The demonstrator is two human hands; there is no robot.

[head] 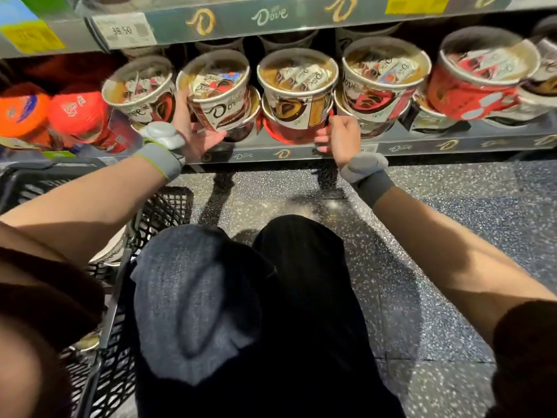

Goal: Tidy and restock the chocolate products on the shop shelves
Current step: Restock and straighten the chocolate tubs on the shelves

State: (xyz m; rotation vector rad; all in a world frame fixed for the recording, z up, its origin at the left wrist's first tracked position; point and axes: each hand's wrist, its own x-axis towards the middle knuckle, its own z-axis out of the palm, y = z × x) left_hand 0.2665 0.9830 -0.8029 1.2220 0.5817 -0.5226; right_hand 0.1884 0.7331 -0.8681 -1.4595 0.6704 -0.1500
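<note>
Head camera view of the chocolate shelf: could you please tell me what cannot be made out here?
- Yellow price tag: cut off by the top edge, print blurred.
- Lower tubs: mostly hidden under the upper tubs.
- Black basket contents: hidden by the left arm and knee.

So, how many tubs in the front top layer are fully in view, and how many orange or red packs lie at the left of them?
Tubs: 5
Packs: 2
Total: 7
</note>
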